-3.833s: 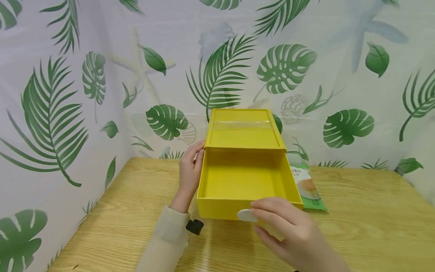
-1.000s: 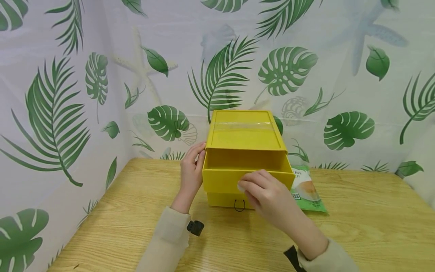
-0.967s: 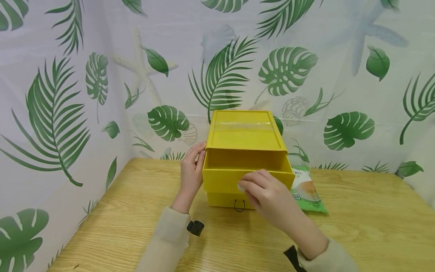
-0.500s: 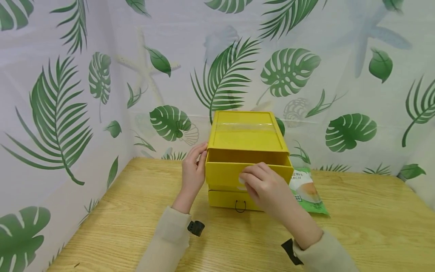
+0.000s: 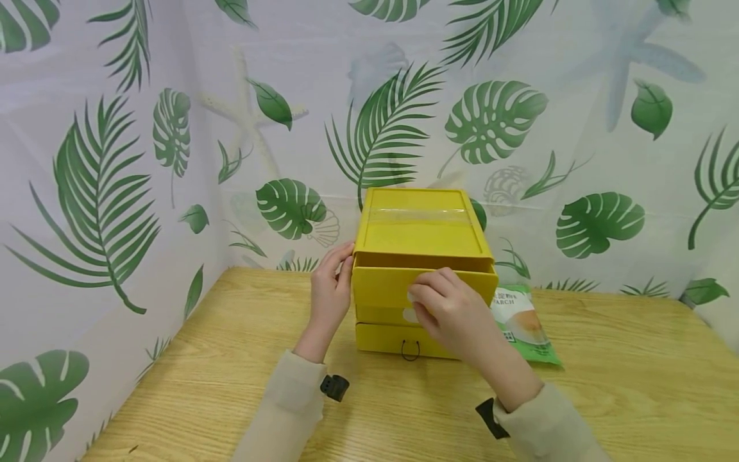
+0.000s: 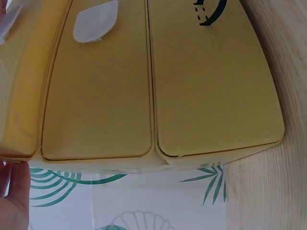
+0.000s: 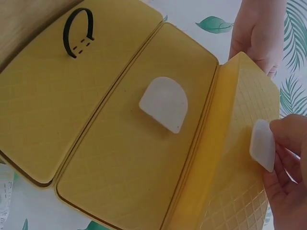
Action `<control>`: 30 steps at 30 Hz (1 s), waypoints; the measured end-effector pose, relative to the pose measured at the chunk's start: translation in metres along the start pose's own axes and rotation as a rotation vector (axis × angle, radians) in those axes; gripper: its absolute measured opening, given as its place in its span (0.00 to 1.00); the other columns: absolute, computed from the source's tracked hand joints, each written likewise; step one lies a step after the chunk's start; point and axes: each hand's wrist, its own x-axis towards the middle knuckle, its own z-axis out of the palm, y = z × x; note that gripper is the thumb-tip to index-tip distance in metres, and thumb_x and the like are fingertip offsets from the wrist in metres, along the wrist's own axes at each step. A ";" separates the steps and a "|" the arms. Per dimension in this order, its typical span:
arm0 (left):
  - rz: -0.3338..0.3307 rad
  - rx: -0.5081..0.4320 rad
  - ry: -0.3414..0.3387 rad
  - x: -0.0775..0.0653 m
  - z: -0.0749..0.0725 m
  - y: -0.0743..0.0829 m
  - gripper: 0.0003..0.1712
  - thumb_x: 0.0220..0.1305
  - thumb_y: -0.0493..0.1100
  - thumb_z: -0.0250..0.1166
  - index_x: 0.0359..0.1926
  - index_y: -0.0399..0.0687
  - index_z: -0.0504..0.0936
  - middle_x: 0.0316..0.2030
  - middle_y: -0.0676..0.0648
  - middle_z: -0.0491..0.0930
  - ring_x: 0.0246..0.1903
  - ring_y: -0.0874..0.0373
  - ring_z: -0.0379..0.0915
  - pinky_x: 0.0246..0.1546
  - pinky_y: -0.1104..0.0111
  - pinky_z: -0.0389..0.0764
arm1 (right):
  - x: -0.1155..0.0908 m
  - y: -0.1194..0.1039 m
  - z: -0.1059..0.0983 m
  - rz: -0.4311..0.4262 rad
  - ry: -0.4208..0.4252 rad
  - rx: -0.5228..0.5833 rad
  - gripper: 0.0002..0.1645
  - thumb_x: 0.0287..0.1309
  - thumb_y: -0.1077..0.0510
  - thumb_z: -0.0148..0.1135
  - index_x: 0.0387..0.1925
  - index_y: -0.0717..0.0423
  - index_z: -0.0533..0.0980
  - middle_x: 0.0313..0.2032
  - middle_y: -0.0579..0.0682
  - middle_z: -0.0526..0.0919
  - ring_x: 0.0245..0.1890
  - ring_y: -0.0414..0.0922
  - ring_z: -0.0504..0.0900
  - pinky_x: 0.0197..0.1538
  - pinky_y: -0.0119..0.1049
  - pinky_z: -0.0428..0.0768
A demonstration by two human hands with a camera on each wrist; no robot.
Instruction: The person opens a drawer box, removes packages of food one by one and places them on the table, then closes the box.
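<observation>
Squarely before the person, a yellow chest of drawers [image 5: 424, 236] sits on the counter [image 5: 202, 385], its top drawer [image 5: 378, 289] jutting a little way out, with a narrow gap behind the upper edge of its front. The right hand [image 5: 453, 311] pinches that drawer's white handle [image 7: 263, 146] between thumb and fingers. The left hand [image 5: 329, 295] lies against the left side of the chest near the upper front corner, its fingers extended and wrapped round nothing. The hands are thus apart, one at the front, one at the side.

What matters most, I judge, is the drawer's sliding line: it runs straight away from the person toward the leafy backdrop [image 5: 323, 38], and the drawer front lies crosswise to it. The right hand is nearer that front and well placed to act along the line; the left seems placed for steadying.

Below, the middle drawer [image 7: 139, 158] and the bottom drawer [image 5: 375, 337], with its black loop [image 5: 410, 358], sit flush. A green and white packet [image 5: 528, 324] lies just right of the chest.
</observation>
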 end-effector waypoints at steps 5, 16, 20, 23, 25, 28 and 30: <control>0.006 0.000 0.008 0.000 0.001 -0.004 0.13 0.63 0.32 0.51 0.45 0.29 0.76 0.45 0.38 0.75 0.46 0.50 0.71 0.34 0.68 0.79 | 0.000 0.006 0.005 0.007 0.007 0.002 0.09 0.41 0.70 0.64 0.30 0.64 0.77 0.34 0.54 0.77 0.36 0.48 0.72 0.36 0.35 0.77; -0.022 -0.007 0.004 0.001 0.001 0.003 0.12 0.61 0.28 0.51 0.45 0.26 0.75 0.45 0.35 0.74 0.45 0.46 0.71 0.33 0.62 0.80 | 0.000 0.013 0.012 0.027 0.000 -0.020 0.13 0.38 0.70 0.67 0.32 0.64 0.77 0.35 0.54 0.77 0.37 0.49 0.72 0.39 0.36 0.76; -0.032 0.002 0.006 0.002 -0.002 0.021 0.12 0.61 0.26 0.50 0.44 0.23 0.74 0.44 0.32 0.73 0.44 0.43 0.71 0.33 0.61 0.79 | 0.000 0.015 0.013 0.021 0.007 -0.031 0.14 0.37 0.71 0.68 0.33 0.64 0.77 0.35 0.54 0.77 0.37 0.49 0.72 0.39 0.36 0.77; -0.043 0.004 0.003 0.002 -0.003 0.028 0.12 0.61 0.26 0.50 0.44 0.22 0.74 0.44 0.32 0.73 0.45 0.43 0.71 0.35 0.62 0.79 | 0.000 0.015 0.013 0.022 0.007 -0.035 0.15 0.37 0.71 0.68 0.33 0.64 0.77 0.36 0.54 0.77 0.37 0.49 0.73 0.39 0.36 0.77; -0.051 0.002 0.000 0.002 -0.003 0.031 0.12 0.61 0.26 0.50 0.44 0.22 0.74 0.45 0.32 0.73 0.45 0.43 0.71 0.35 0.62 0.79 | 0.001 0.015 0.013 0.027 0.003 -0.037 0.14 0.38 0.71 0.67 0.33 0.64 0.77 0.36 0.54 0.77 0.38 0.49 0.72 0.39 0.36 0.77; -0.059 -0.004 -0.003 0.001 -0.004 0.031 0.13 0.61 0.27 0.50 0.45 0.23 0.74 0.45 0.32 0.73 0.46 0.44 0.70 0.36 0.62 0.79 | 0.001 0.016 0.013 0.034 -0.001 -0.039 0.14 0.39 0.70 0.67 0.33 0.64 0.77 0.36 0.54 0.77 0.38 0.49 0.72 0.39 0.36 0.77; -0.060 -0.009 -0.004 0.001 -0.003 0.031 0.13 0.61 0.27 0.50 0.45 0.23 0.74 0.45 0.32 0.73 0.46 0.44 0.70 0.36 0.62 0.79 | 0.001 0.016 0.014 0.037 -0.001 -0.039 0.14 0.39 0.70 0.67 0.33 0.64 0.77 0.36 0.54 0.77 0.38 0.49 0.72 0.39 0.36 0.77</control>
